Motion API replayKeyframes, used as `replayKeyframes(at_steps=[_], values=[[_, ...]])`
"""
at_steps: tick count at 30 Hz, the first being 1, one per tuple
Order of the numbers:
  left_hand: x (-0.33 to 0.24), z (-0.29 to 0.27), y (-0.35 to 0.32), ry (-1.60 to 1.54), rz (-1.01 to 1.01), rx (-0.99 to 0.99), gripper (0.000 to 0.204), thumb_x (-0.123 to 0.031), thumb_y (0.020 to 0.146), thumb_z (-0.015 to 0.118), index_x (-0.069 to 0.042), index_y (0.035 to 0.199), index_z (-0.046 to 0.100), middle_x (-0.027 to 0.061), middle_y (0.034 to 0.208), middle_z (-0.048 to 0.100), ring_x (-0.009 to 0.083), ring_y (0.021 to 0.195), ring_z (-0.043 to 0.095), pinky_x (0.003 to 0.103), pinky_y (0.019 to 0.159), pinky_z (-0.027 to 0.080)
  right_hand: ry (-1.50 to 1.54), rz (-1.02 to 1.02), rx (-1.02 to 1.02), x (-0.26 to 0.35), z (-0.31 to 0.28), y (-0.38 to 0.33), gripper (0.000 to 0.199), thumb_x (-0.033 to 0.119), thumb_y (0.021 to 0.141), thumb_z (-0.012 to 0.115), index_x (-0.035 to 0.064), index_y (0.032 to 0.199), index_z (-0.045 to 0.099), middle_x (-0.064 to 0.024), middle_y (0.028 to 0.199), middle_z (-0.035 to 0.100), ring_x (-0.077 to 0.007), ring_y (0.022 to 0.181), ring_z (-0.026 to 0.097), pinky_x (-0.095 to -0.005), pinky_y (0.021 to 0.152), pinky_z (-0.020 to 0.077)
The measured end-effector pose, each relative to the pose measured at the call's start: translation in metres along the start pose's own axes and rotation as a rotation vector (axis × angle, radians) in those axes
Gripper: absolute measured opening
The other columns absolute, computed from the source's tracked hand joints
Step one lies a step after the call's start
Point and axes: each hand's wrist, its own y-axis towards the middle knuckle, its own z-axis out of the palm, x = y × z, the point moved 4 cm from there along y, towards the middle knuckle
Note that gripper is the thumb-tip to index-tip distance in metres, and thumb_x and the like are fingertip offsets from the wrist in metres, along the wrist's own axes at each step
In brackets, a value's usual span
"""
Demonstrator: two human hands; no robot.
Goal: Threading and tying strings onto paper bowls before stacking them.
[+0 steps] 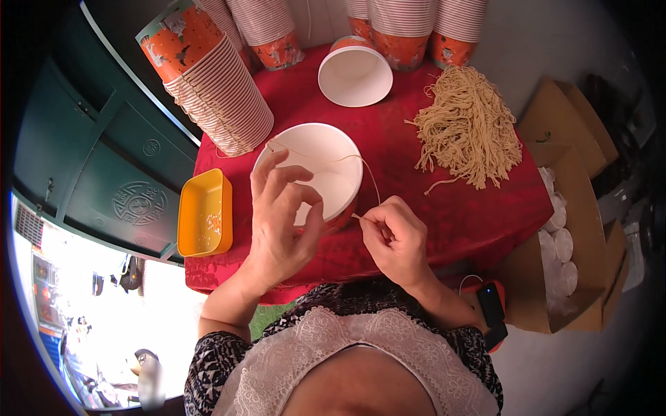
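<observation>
With the right hand [397, 239] pinching the cord [374, 182] and the left hand [279, 218] loosely open over the tub [333, 139], uncontrolled slack could snag or tangle.

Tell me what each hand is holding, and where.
The right hand pinches a thin beige cord near one end; the left hand's hold cannot be told.

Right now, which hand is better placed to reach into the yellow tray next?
Probably the left hand: it is nearer the yellow tray, with nothing standing between them, while the right hand is farther off and pinches a cord.
</observation>
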Motion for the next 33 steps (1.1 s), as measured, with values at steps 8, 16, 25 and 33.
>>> replayKeyframes(at_steps=[8,16,25,33], values=[[0.012,-0.003,0.001,0.007,-0.056,-0.004,0.015,0.004,0.075,0.066,-0.004,0.086,0.061,0.0128,0.109,0.060,0.0440,0.127,0.045,0.053,0.101,0.042,-0.066,-0.024,-0.019,-0.006,0.007,0.004,0.022,-0.012,0.075,0.070,0.0033,0.080,0.054,-0.0077,0.072,0.051,-0.0192,0.055,0.052,-0.0325,0.047,0.0406],[0.015,-0.001,-0.001,-0.026,-0.078,0.017,0.013,0.003,0.075,0.067,-0.003,0.084,0.061,0.0128,0.109,0.060,0.0429,0.128,0.045,0.052,0.102,0.041,-0.097,-0.048,-0.027,-0.008,0.010,0.004,0.024,-0.012,0.074,0.070,0.0041,0.080,0.053,-0.0080,0.071,0.050,-0.0208,0.055,0.051,-0.0339,0.048,0.0407],[0.010,-0.004,0.008,-0.032,-0.050,0.119,0.017,0.002,0.078,0.067,-0.002,0.093,0.063,0.0137,0.109,0.060,0.0415,0.126,0.046,0.051,0.102,0.041,-0.099,-0.040,-0.018,-0.009,0.012,0.006,0.024,-0.012,0.073,0.070,0.0034,0.079,0.053,-0.0085,0.071,0.050,-0.0215,0.055,0.052,-0.0341,0.047,0.0409],[0.014,0.014,0.029,-0.246,-0.052,0.521,0.030,-0.002,0.081,0.068,-0.002,0.111,0.067,0.0147,0.114,0.061,0.0359,0.119,0.052,0.043,0.101,0.042,-0.108,-0.028,-0.002,-0.010,0.015,0.008,0.022,-0.011,0.074,0.070,0.0029,0.080,0.054,-0.0090,0.072,0.050,-0.0225,0.056,0.053,-0.0350,0.048,0.0418]])
